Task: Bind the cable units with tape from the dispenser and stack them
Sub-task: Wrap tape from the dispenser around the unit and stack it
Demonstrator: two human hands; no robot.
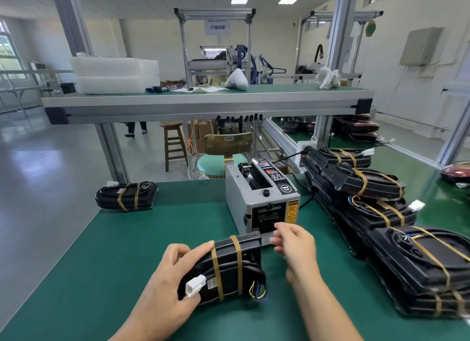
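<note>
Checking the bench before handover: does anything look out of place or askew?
One bound unit lies alone at the far left corner of the table, away from the stack on the right, which slumps unevenly. The cable unit in the left hand looks neatly taped.

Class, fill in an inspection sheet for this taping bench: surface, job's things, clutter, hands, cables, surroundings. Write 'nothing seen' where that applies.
Surface: green mat, flat.
Job's things: cable unit with two tape bands; tape dispenser behind it; bound stack on the right; one bound unit at the far-left corner.
Clutter: white trays and markers on the raised shelf.
Hands: left hand grips the cable unit; right hand, blurred, fingers curled below the dispenser's outlet, grip unclear.
Cables: white connector and coloured wire ends on the unit; black cord behind the dispenser.
Surroundings: wooden stool, aluminium frames, person's legs beyond.
</note>
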